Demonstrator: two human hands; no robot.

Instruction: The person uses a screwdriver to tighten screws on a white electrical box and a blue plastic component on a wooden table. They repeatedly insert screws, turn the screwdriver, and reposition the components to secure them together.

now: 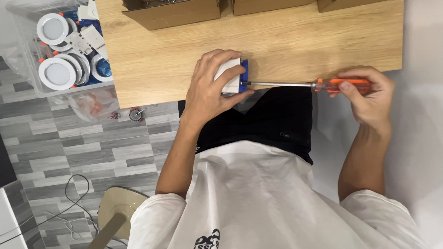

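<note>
My left hand (210, 87) grips a small white box with a blue end piece (235, 77) and presses it on the near edge of the wooden table (298, 44). My right hand (367, 94) is closed around the orange handle of a screwdriver (338, 85). Its long metal shaft runs left, level with the table edge, and its tip meets the blue end of the box. Both forearms reach out from my white shirt below.
Three open cardboard boxes (175, 10) stand along the far side of the table; the left one holds small metal screws. A clear plastic bin (66, 47) of round white lamp fittings sits on the tiled floor at left, with a plastic bag (91, 102) beside it.
</note>
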